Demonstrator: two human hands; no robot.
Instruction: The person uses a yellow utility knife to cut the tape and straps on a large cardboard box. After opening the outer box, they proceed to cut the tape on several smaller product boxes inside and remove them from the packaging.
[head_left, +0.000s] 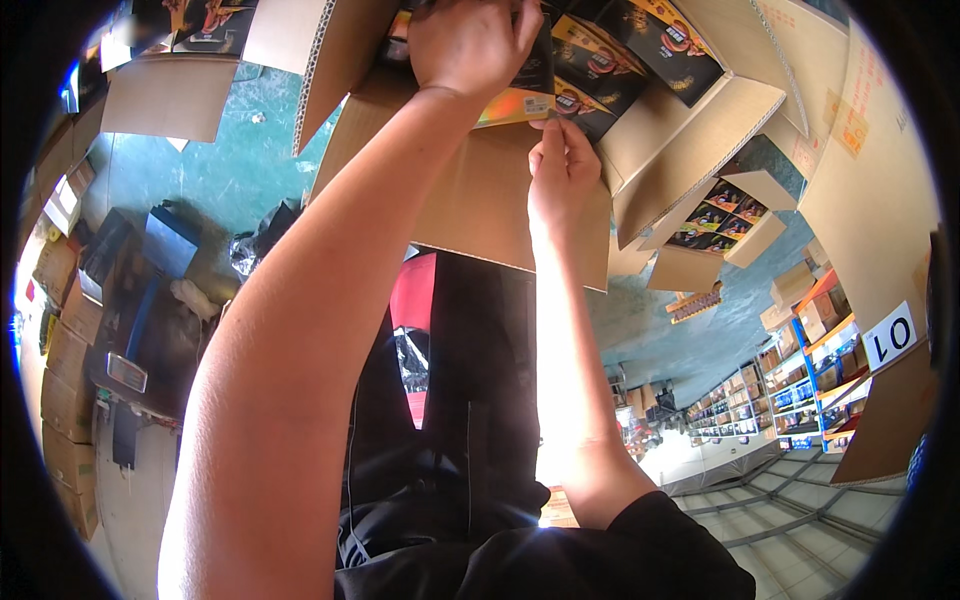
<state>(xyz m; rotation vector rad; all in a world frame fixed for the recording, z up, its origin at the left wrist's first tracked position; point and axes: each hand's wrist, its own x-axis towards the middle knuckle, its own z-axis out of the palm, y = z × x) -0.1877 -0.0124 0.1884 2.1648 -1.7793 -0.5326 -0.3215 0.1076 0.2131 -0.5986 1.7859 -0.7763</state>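
Note:
A large open cardboard carton (480, 195) stands before me, holding several black printed boxes (600, 60) with orange and yellow artwork. My left hand (476, 49) lies over a black box with a shiny yellow-orange edge (517, 107) at the near side of the carton; its fingers are partly cut off by the top of the view, so its grip is unclear. With thumb and fingers, my right hand (562, 161) pinches the near right corner of that same box, just above the carton's near flap. A small label with writing is on the box's edge.
Another open carton of printed boxes (720, 217) stands on the green floor at right, near a brush head (694, 302). An upright cardboard sheet (862, 165) is at far right, shelving (810, 375) beyond. Equipment and stacked cartons (67, 382) line the left.

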